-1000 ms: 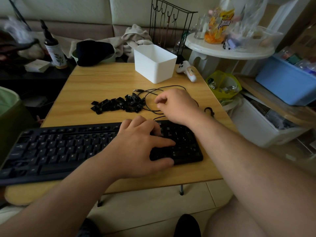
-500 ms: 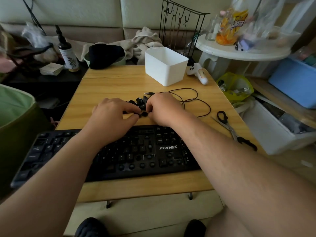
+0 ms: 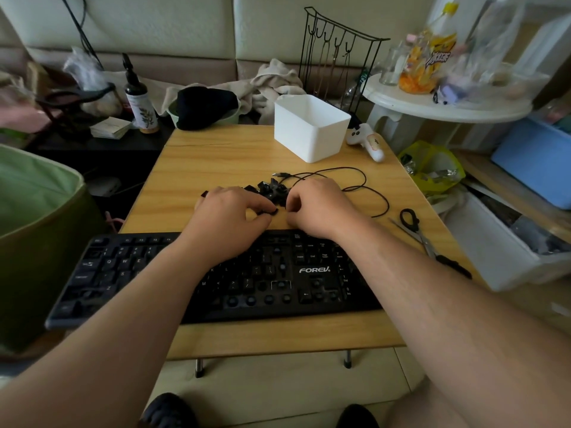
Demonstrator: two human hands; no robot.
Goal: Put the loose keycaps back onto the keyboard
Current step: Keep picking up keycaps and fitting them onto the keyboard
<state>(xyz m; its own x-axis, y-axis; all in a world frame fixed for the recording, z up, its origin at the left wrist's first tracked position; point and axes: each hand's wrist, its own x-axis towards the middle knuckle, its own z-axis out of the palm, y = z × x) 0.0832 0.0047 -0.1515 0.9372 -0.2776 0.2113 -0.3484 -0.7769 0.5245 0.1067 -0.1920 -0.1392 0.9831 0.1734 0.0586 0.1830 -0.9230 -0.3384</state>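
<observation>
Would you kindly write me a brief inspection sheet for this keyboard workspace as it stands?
Surface: wooden table, bare at its far left.
Job's things: black keyboard at the near edge, several sockets without caps; loose keycaps piled behind it.
Clutter: white bin, scissors, white controller.
Grippers: left hand pinches a keycap; right hand has curled fingers beside it, and I cannot tell what it holds.
Cables: thin black cable looped loosely behind the right hand.
Surroundings: green basket to the left, white round side table and blue box to the right.
</observation>
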